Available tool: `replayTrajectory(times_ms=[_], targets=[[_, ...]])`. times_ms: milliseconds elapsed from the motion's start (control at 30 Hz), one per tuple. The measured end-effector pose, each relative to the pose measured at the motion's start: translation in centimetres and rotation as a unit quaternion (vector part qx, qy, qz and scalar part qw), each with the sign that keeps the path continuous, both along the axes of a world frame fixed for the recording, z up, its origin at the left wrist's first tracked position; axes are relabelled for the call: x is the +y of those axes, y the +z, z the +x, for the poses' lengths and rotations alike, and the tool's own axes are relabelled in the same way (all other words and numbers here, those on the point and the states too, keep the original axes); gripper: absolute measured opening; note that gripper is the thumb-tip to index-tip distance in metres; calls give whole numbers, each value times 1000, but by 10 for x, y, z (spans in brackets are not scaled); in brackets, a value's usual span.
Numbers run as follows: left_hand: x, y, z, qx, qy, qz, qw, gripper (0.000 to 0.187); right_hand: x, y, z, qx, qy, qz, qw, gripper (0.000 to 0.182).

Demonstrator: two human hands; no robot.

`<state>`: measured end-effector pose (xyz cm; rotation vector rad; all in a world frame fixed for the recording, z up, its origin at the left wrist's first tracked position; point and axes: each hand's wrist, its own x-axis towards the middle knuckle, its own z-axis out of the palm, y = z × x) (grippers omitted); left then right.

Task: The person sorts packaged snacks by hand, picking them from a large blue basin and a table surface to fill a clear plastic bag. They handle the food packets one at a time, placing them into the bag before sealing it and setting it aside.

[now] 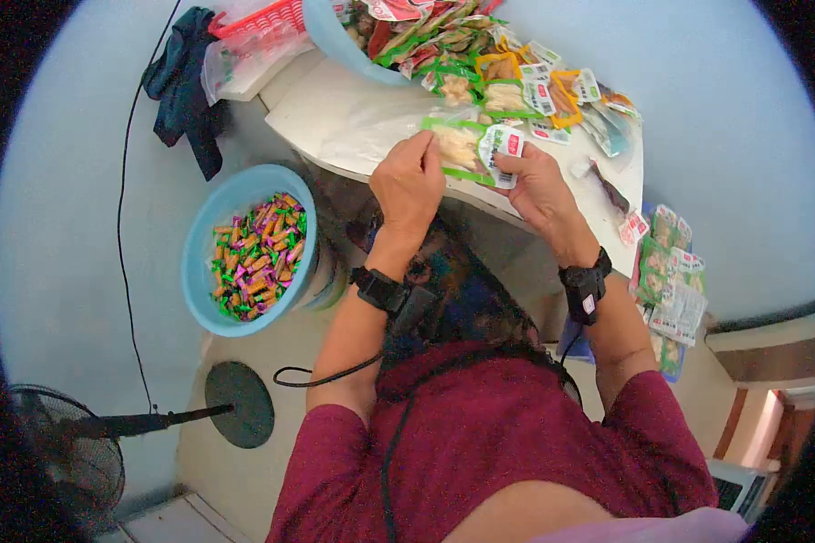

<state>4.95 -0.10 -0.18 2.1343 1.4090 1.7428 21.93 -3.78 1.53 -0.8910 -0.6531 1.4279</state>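
Between my two hands, at the front edge of the white table (299,113), is a clear food packet (460,145) with a green border and a white-and-red label. Pale pieces show inside it. My left hand (409,181) has its fingers closed on the packet's left end. With thumb and fingers, my right hand (540,188) grips the label end. A clear plastic bag (362,136) lies on the table beside my left hand. Behind the packet are several more food packets (507,95), some green-edged and some orange-edged.
A blue basin (358,54) full of packets stands at the back. On the left, a blue tub (195,271) holds wrapped candies (258,258). Stacked packets (675,281) sit right of the table. A fan (72,443) and dark cloth (186,90) are at the left.
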Motion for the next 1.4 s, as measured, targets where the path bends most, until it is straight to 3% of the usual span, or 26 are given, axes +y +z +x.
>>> replayTrajectory(times_ms=[300,533,633,733,833,1033,1133,1233,1367,1400], targets=[[8,-8,-5,-28,-34,-32,999,12,41,-20,-47,63,72,0,995,33],[20,-18,-19,-60,-33,-48,996,11,71,-32,-65,42,185,12,982,16],[22,-18,-27,-51,-20,-44,997,11,74,-28,-70,-34,133,-33,990,10],[27,-23,-31,-46,-20,13,999,11,78,-41,-64,-218,29,16,975,12],[37,-28,-30,-59,-34,94,993,12,78,-41,-67,-327,-25,64,942,14],[40,-34,-23,-111,-81,51,989,13,74,-38,-86,-214,-8,47,976,15],[38,-35,-20,-126,-93,36,987,12,68,-31,-91,-218,22,102,970,15],[40,-36,-18,-128,-94,35,987,12,69,-39,-82,-317,48,54,946,16],[34,-33,-17,-118,-93,23,988,13,73,-50,-77,-470,-34,132,872,15],[34,-32,-15,-116,-94,22,988,13,79,-52,-84,-385,-42,152,909,15]])
